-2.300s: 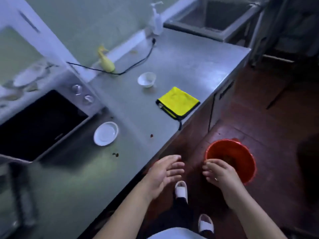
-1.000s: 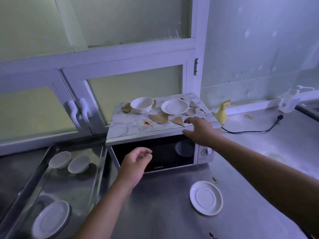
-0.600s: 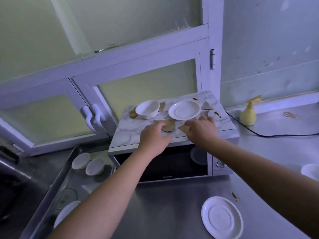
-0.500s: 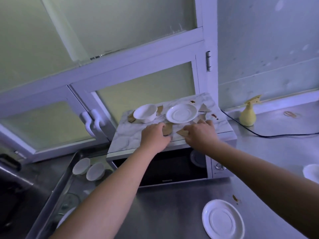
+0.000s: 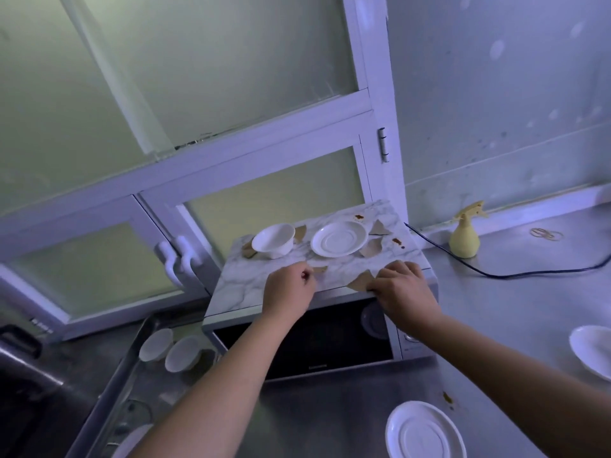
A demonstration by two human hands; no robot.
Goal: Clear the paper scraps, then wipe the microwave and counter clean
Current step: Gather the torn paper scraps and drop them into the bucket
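A microwave (image 5: pixel 330 342) with a marble-patterned top (image 5: pixel 238 292) stands on the steel counter (image 5: pixel 496 325). Several brown paper scraps lie on its top. My left hand (image 5: pixel 287 289) pinches one brown scrap (image 5: pixel 320 269) near the front edge. My right hand (image 5: pixel 401 289) is closed on a larger brown scrap (image 5: pixel 360 280) at the front right. Other scraps (image 5: pixel 372 248) lie around a white saucer (image 5: pixel 339 239) and a white bowl (image 5: pixel 273 240) farther back. Brown stains (image 5: pixel 396 241) mark the top's right side.
A yellow spray bottle (image 5: pixel 464 238) and a black cable (image 5: pixel 496 274) sit right of the microwave. White saucers (image 5: pixel 425 431) and a dish (image 5: pixel 593 352) rest on the counter near a brown spot (image 5: pixel 447 397). Bowls (image 5: pixel 168 348) lie in the tray at left.
My view swung from the floor bucket to the microwave. Both hands reached onto its top, closed on brown scraps and drew them toward the front edge.
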